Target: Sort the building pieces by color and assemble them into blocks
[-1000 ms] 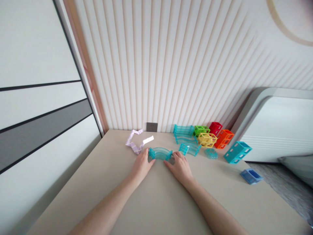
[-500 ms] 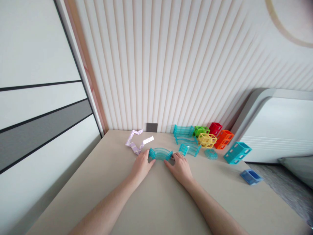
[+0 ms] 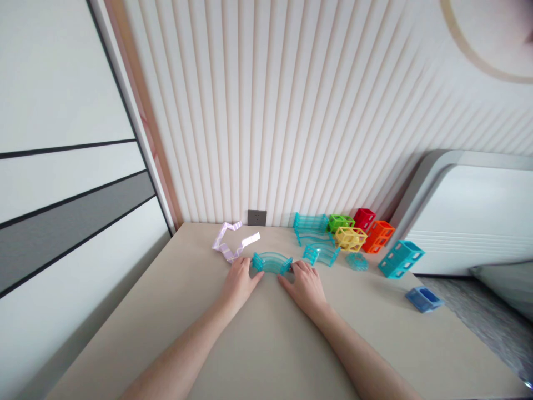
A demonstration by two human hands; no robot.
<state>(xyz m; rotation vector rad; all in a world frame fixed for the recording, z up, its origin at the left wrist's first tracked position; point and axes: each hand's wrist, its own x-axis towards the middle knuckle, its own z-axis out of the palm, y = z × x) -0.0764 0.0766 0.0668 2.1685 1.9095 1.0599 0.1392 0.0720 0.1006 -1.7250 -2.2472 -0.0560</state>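
Observation:
A curved translucent teal track piece lies on the beige table. My left hand grips its left end with curled fingers. My right hand holds its right end the same way. A pale lilac zigzag track lies just left of my left hand. More teal curved tracks sit right behind my right hand.
Against the ribbed wall stand green, yellow, red and orange frame blocks. A teal block, a teal disc and a blue block lie to the right. A wall socket sits behind.
Both hands stay on the curved teal track piece; the view has shifted slightly, nothing else moved.

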